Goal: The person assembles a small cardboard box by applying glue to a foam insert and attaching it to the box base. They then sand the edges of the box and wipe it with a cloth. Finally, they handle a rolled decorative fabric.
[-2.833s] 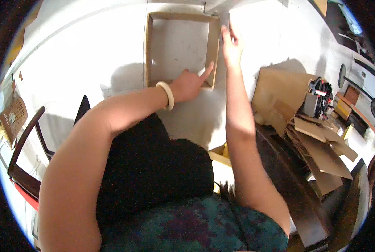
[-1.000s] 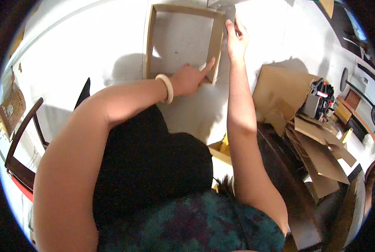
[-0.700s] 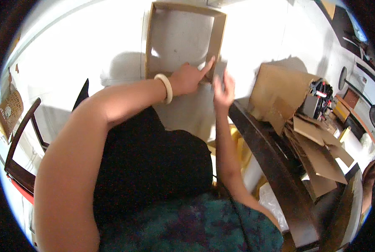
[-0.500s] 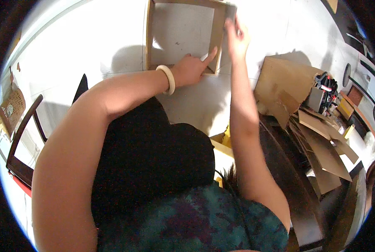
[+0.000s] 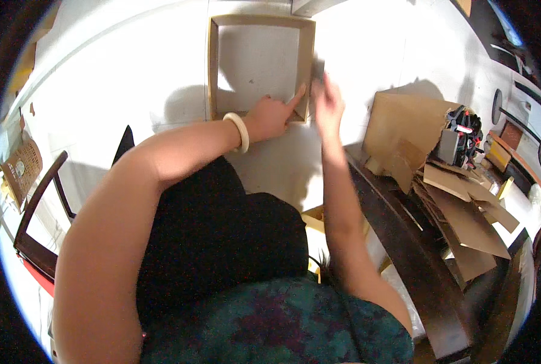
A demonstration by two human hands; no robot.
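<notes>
A shallow rectangular box with brown walls and a pale floor lies open side up on the white surface. Over its near right corner is my left hand; the index finger stretches along the right wall while the other fingers curl at the near edge, gripping it. A cream bangle circles that wrist. Just outside the right wall, my right hand is closed on a small flat grey piece. Motion blurs this hand and the piece, so its exact kind cannot be told, nor whether it touches the wall.
To the right stands a torn cardboard carton beside a pile of dark and red items. Flat cardboard pieces lie nearer, by a dark wooden bench. A dark chair frame is at the left. A grey bar lies beyond the box.
My right hand has moved nearer along the box's right wall with the grey piece. My left hand keeps its place on the corner. The whole view has shifted slightly, showing the box's far edge.
</notes>
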